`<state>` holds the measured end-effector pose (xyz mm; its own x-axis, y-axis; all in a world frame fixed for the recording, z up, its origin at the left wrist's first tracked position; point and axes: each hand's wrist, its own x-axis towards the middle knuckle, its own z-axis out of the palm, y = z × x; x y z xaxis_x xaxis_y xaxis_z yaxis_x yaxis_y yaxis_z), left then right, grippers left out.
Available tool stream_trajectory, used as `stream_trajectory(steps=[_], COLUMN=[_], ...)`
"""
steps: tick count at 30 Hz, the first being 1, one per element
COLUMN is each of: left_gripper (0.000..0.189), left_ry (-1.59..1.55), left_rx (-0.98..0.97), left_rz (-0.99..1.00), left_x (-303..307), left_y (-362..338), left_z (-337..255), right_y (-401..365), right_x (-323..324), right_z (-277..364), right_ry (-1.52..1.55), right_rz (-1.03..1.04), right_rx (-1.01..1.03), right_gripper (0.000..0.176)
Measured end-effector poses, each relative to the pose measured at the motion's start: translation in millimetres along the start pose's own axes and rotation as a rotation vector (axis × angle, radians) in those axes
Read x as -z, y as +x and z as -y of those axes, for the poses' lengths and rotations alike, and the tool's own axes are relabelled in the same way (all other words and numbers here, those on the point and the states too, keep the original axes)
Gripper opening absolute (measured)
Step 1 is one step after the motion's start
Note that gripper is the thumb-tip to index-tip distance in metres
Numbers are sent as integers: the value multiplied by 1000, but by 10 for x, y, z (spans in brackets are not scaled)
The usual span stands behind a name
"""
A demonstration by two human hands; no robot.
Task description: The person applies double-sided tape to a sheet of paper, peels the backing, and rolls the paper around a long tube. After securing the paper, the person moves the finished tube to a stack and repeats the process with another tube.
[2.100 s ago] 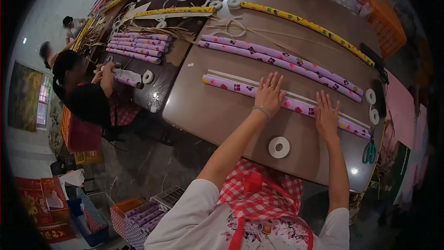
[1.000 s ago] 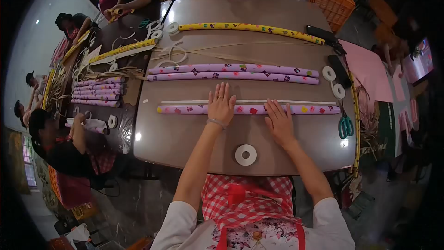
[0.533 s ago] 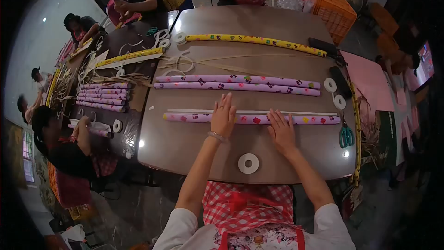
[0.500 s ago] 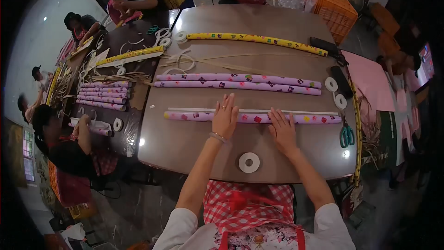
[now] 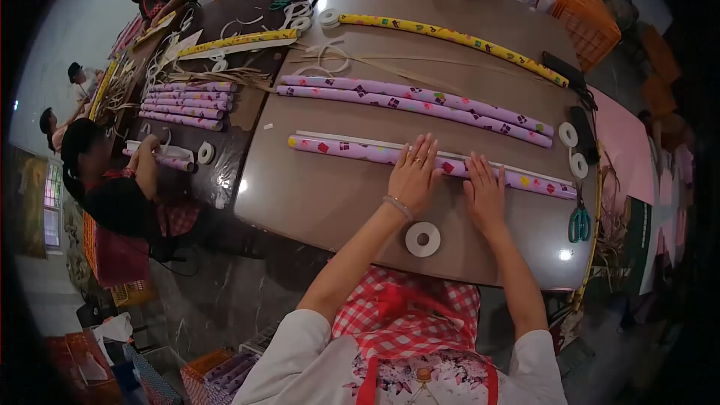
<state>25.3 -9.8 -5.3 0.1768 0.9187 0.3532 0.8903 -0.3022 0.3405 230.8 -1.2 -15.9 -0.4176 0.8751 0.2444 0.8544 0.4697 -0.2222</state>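
Observation:
A purple patterned roll of wrapping paper lies across the table in front of me, with a narrow white strip along its far side. My left hand rests flat on the middle of the roll, fingers stretched out. To its right, my right hand also lies on the roll, palm down with the fingers extended. A white tape roll sits on the table just below my hands. Teal-handled scissors lie by the roll's right end.
Beyond my hands lie two purple rolls and a yellow roll. Two small tape rolls sit at the right. Several purple rolls are stacked on the left table, where a person works. An orange crate stands behind.
The view has tilted down and turned, so the table appears slanted. My left hand has slid right along the roll, closer to my right hand. Both hands stay flat on it.

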Motion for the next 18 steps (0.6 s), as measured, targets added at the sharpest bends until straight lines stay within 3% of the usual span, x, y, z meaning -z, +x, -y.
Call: stream_trajectory(steps=[4, 18], left_gripper=[53, 52], left_ry=[8, 129], left_rx=[56, -16], left_rz=[38, 118], left_x=[-24, -154], left_y=[36, 17], left_z=[50, 201], right_y=[-5, -31], right_x=[-57, -16], right_z=[-12, -29], right_ry=[8, 37], right_rz=[-12, -87], right_rx=[0, 3], right_gripper=[46, 46])
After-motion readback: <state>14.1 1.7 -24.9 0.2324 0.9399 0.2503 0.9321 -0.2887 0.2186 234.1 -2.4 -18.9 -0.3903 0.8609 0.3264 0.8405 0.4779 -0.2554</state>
